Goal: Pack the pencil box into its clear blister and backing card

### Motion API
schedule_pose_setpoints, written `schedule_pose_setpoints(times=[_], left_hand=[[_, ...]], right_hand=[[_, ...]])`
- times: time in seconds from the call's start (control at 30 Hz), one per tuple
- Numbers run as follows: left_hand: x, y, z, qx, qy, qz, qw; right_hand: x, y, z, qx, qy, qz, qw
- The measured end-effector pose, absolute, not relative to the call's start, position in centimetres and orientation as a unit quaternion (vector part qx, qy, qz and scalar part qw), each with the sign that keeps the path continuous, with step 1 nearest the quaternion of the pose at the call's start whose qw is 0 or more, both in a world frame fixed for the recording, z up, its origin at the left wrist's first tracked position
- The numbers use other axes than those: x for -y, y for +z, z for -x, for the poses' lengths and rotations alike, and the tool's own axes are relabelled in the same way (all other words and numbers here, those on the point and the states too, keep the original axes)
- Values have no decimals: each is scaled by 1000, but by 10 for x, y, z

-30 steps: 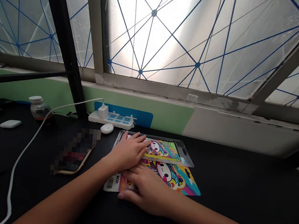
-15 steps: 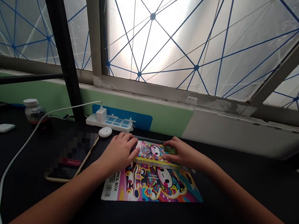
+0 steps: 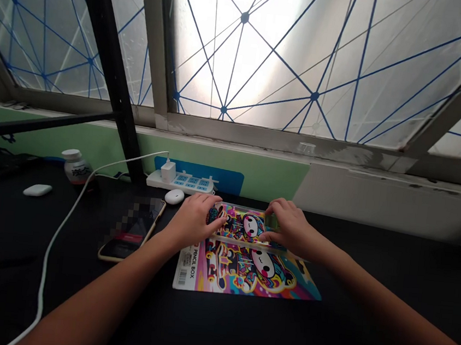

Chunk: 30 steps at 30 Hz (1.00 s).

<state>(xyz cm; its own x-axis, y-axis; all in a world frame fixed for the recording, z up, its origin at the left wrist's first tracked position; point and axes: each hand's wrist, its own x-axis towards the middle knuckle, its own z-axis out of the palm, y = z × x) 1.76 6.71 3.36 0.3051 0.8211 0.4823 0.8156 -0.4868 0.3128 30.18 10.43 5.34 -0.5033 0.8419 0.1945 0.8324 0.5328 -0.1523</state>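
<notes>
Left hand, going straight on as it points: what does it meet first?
The left hand already touches the clear plastic pack; beyond it, the right hand looks next, though depth is unclear.

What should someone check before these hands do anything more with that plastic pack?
Left hand on the clear plastic pack: ok, touching its left end.
Right hand on the pack: ok, touching its right end.
Firm hold on the pack: cannot tell, the pictures don't show how tightly it is held.
Printed pencil box card under the pack: ok, lying flat on the dark table.
Phone apart from the card: ok, it lies to the card's left.
White cable away from the hands: ok, it runs left of the phone.
</notes>
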Motion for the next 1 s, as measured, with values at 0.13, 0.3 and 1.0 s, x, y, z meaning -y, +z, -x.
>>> schedule_pose_setpoints(times=[0.13,0.3,1.0], left_hand=[[-71,41,-7,-482,320,-816,-13],[-56,56,-9,-407,326,-849,-82],[32,13,17,-450,201,-854,169]], right_hand=[[-88,42,-301,872,-33,445,204],[-61,44,-310,872,-125,364,303],[6,6,-381,906,88,367,192]])
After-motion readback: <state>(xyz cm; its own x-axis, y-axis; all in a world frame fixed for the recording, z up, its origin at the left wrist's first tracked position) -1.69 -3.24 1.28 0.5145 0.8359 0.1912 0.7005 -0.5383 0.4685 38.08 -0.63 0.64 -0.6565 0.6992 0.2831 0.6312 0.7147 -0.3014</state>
